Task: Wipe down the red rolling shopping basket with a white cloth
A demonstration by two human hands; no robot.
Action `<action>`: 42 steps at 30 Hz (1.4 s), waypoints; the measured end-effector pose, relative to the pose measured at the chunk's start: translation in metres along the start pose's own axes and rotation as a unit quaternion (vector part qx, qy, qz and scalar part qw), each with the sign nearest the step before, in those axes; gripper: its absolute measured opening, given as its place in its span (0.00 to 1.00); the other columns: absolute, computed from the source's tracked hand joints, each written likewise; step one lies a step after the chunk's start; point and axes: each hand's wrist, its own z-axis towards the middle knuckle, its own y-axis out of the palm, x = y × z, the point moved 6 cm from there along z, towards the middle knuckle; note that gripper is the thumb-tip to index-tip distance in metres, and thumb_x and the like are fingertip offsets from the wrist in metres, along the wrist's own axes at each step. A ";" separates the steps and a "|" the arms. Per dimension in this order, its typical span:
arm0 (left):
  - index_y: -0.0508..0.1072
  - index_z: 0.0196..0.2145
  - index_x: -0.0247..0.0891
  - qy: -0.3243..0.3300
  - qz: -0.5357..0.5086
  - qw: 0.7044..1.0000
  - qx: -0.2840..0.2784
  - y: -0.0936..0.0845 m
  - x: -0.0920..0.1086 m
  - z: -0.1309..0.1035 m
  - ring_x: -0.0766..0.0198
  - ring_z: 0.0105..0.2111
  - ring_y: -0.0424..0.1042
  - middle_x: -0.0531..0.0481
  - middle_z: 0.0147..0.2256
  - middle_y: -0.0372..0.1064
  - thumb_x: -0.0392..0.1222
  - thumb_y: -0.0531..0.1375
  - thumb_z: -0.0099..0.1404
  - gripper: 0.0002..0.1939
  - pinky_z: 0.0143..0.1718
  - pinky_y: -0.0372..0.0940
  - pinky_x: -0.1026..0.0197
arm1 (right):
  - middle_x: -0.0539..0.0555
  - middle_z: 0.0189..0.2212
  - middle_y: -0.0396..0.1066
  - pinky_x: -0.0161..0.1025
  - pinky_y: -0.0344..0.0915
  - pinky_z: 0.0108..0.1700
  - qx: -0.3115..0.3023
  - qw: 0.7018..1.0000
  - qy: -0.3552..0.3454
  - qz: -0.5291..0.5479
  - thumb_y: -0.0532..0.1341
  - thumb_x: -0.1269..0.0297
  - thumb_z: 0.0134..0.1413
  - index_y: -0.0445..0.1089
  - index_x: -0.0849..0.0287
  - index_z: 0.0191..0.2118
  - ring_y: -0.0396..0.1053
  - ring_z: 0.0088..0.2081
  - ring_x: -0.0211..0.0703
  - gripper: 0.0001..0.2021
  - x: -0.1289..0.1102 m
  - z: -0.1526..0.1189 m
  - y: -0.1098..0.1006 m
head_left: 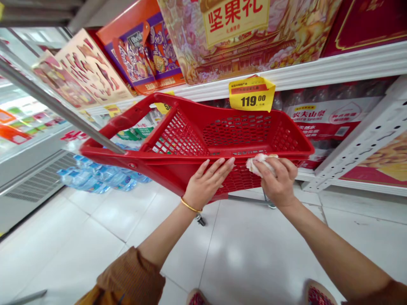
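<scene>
A red plastic shopping cart (178,165) with perforated basket walls stands side-on in front of me. My left hand (205,182), with a gold bangle at the wrist, lies flat with fingers stretched on the cart's near side, just below the rim. To its right, my right hand (278,180) grips a crumpled white cloth (259,163) and holds it against the same near side, close under the rim. The thumb side of the right hand is partly hidden behind the cloth and fingers.
Behind the cart runs a white shelf (302,67) with gift boxes (251,46) and a yellow price tag (252,94). Packs of bottled water (95,173) sit on the tiled floor at left. A perforated shelf upright (359,135) rises at right.
</scene>
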 end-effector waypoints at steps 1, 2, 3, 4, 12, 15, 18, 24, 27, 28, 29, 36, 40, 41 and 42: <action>0.51 0.67 0.42 -0.022 0.000 1.000 -0.010 -0.003 -0.010 -0.008 0.63 0.68 0.23 0.55 0.67 0.43 0.44 0.60 0.65 0.35 0.68 0.19 0.51 | 0.55 0.44 0.67 0.42 0.62 0.52 -0.002 1.000 0.000 0.000 0.59 0.73 0.58 0.72 0.51 0.48 0.60 0.49 0.46 0.15 0.001 0.000 0.000; 0.50 0.67 0.42 -0.044 -0.001 0.999 -0.019 -0.005 -0.020 -0.017 0.63 0.68 0.22 0.53 0.67 0.45 0.46 0.61 0.64 0.38 0.67 0.18 0.50 | 0.55 0.43 0.67 0.42 0.62 0.52 -0.003 1.000 0.004 0.002 0.59 0.73 0.58 0.72 0.51 0.48 0.60 0.49 0.46 0.15 0.002 0.000 -0.001; 0.48 0.67 0.41 -0.068 0.000 0.997 -0.025 -0.007 -0.031 -0.026 0.61 0.68 0.22 0.50 0.66 0.46 0.49 0.63 0.63 0.41 0.67 0.16 0.48 | 0.55 0.43 0.67 0.42 0.62 0.51 -0.005 1.000 0.009 0.007 0.59 0.74 0.57 0.72 0.51 0.47 0.60 0.49 0.46 0.15 0.001 0.001 -0.001; 0.47 0.68 0.41 -0.089 0.001 0.996 -0.028 -0.009 -0.041 -0.034 0.60 0.68 0.22 0.48 0.66 0.46 0.51 0.63 0.62 0.43 0.66 0.15 0.46 | 0.55 0.44 0.67 0.43 0.62 0.51 -0.003 1.000 0.019 0.014 0.59 0.74 0.57 0.72 0.51 0.48 0.61 0.48 0.46 0.15 0.000 0.002 -0.001; 0.50 0.67 0.45 -0.080 -0.007 0.996 -0.024 0.000 -0.063 -0.050 0.50 0.67 0.18 0.48 0.67 0.44 0.57 0.67 0.54 0.49 0.67 0.19 0.43 | 0.58 0.45 0.65 0.46 0.60 0.52 0.017 0.997 0.061 0.035 0.60 0.71 0.57 0.69 0.53 0.52 0.58 0.49 0.49 0.17 -0.026 0.009 0.007; 0.50 0.67 0.48 -0.077 -0.003 0.997 -0.021 0.004 -0.061 -0.049 0.50 0.67 0.19 0.50 0.68 0.43 0.59 0.66 0.55 0.48 0.66 0.19 0.42 | 0.58 0.46 0.64 0.46 0.60 0.53 0.005 0.997 0.048 0.053 0.60 0.73 0.57 0.67 0.54 0.54 0.57 0.51 0.49 0.19 -0.044 0.013 0.014; 0.51 0.66 0.49 -0.084 0.003 0.996 -0.036 0.009 -0.060 -0.049 0.47 0.67 0.19 0.49 0.68 0.43 0.60 0.66 0.54 0.48 0.65 0.17 0.38 | 0.59 0.47 0.64 0.46 0.60 0.55 -0.005 0.997 0.030 0.069 0.62 0.73 0.56 0.67 0.56 0.55 0.57 0.52 0.49 0.20 -0.067 0.021 0.023; 0.49 0.67 0.47 -0.067 0.009 0.997 -0.032 0.009 -0.056 -0.046 0.47 0.67 0.15 0.51 0.68 0.40 0.59 0.67 0.53 0.50 0.63 0.12 0.38 | 0.58 0.46 0.67 0.45 0.58 0.55 -0.013 0.998 0.005 0.056 0.61 0.70 0.57 0.65 0.52 0.58 0.56 0.53 0.49 0.22 -0.099 0.029 0.043; 0.48 0.67 0.46 -0.055 0.005 0.997 -0.053 0.005 -0.059 -0.047 0.49 0.68 0.19 0.51 0.68 0.41 0.58 0.67 0.54 0.50 0.66 0.17 0.39 | 0.56 0.45 0.68 0.43 0.57 0.55 -0.028 0.998 -0.020 0.053 0.61 0.68 0.59 0.64 0.48 0.60 0.58 0.52 0.47 0.23 -0.096 0.025 0.049; 0.48 0.67 0.45 -0.048 0.004 0.997 -0.068 0.003 -0.061 -0.048 0.50 0.68 0.21 0.51 0.68 0.42 0.57 0.66 0.56 0.49 0.67 0.20 0.40 | 0.56 0.45 0.69 0.43 0.57 0.55 -0.031 0.997 -0.026 0.059 0.61 0.68 0.59 0.63 0.46 0.60 0.59 0.51 0.46 0.24 -0.093 0.024 0.050; 0.48 0.67 0.45 -0.041 0.004 0.996 -0.081 0.000 -0.063 -0.051 0.51 0.68 0.24 0.50 0.68 0.42 0.56 0.66 0.57 0.48 0.68 0.23 0.41 | 0.55 0.45 0.69 0.43 0.57 0.54 -0.035 0.997 -0.029 0.065 0.61 0.67 0.59 0.63 0.45 0.60 0.59 0.51 0.45 0.24 -0.090 0.022 0.050; 0.47 0.68 0.46 -0.094 0.038 0.992 -0.081 -0.021 -0.103 -0.080 0.52 0.69 0.28 0.49 0.66 0.49 0.61 0.60 0.61 0.44 0.66 0.18 0.42 | 0.55 0.45 0.69 0.42 0.58 0.54 -0.034 0.997 -0.025 0.072 0.63 0.65 0.57 0.64 0.44 0.59 0.60 0.50 0.45 0.24 -0.087 0.024 0.048; 0.49 0.67 0.43 -0.076 0.044 0.994 -0.072 -0.017 -0.110 -0.085 0.49 0.68 0.24 0.46 0.66 0.50 0.63 0.59 0.60 0.44 0.63 0.12 0.40 | 0.57 0.44 0.68 0.42 0.60 0.53 0.018 0.999 -0.007 0.046 0.64 0.67 0.57 0.64 0.50 0.59 0.59 0.50 0.47 0.24 -0.097 0.029 0.045; 0.50 0.67 0.41 -0.067 0.045 0.994 -0.075 -0.015 -0.110 -0.085 0.47 0.68 0.24 0.44 0.66 0.50 0.63 0.59 0.60 0.45 0.63 0.11 0.39 | 0.57 0.44 0.67 0.43 0.61 0.53 0.023 0.999 0.000 0.044 0.64 0.67 0.56 0.64 0.51 0.59 0.58 0.51 0.47 0.25 -0.101 0.030 0.045; 0.50 0.67 0.39 -0.062 0.045 0.994 -0.078 -0.013 -0.110 -0.084 0.45 0.68 0.25 0.42 0.66 0.50 0.63 0.59 0.60 0.45 0.62 0.11 0.38 | 0.58 0.44 0.67 0.43 0.60 0.53 0.025 0.999 0.005 0.047 0.64 0.67 0.56 0.64 0.51 0.60 0.58 0.51 0.48 0.25 -0.104 0.031 0.046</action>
